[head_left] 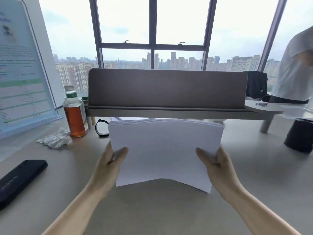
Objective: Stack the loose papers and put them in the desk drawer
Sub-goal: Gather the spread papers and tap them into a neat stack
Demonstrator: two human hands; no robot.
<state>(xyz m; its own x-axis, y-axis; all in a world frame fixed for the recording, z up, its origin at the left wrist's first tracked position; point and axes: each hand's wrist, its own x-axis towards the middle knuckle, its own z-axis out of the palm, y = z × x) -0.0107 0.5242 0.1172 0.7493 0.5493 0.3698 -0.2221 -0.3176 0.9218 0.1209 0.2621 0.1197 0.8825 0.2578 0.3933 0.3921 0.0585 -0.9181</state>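
Note:
A stack of white papers (162,148) stands roughly upright in the middle of the view, above the beige desk (152,209). My left hand (110,164) grips its left edge, thumb on the front sheet. My right hand (215,163) grips the right edge the same way. The lower edge of the stack bows upward in the middle and sits just above the desk surface. The sheets' top edges fan out slightly. No desk drawer is in view.
A brown partition on a raised shelf (167,89) stands behind the papers. To the left are a tea bottle (75,112), a smartwatch (101,128), crumpled wrap (55,139), a black phone (20,180) and a sign holder (23,73). A black cylinder (299,134) and a person (294,68) are at the right.

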